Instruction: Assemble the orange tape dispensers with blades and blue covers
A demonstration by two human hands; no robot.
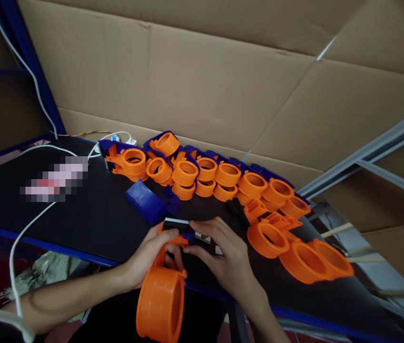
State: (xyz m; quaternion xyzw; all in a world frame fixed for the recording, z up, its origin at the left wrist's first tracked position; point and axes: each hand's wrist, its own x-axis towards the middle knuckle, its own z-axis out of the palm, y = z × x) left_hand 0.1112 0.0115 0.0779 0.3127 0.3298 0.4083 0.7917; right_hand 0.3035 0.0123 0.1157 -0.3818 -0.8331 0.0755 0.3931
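An orange tape dispenser (161, 302) hangs tilted in front of my body at the table's near edge. My left hand (148, 257) is wrapped around its neck, the thumb lying on the black head below a toothed metal blade (176, 220). From the other side my right hand (225, 250) pinches a small dark blue part (187, 236) at the right end of that head. How this part joins the dispenser is hidden by my fingers. Just beyond my hands lies a stack of flat blue plastic pieces (146, 202).
Rows of orange and blue tape dispensers (228, 174) stand along the back. Several orange dispenser bodies (305, 260) lie to the right, near black parts (238, 211). A white cable (18, 238) crosses the table (94, 214) at the left. A cardboard wall (202, 81) rises behind.
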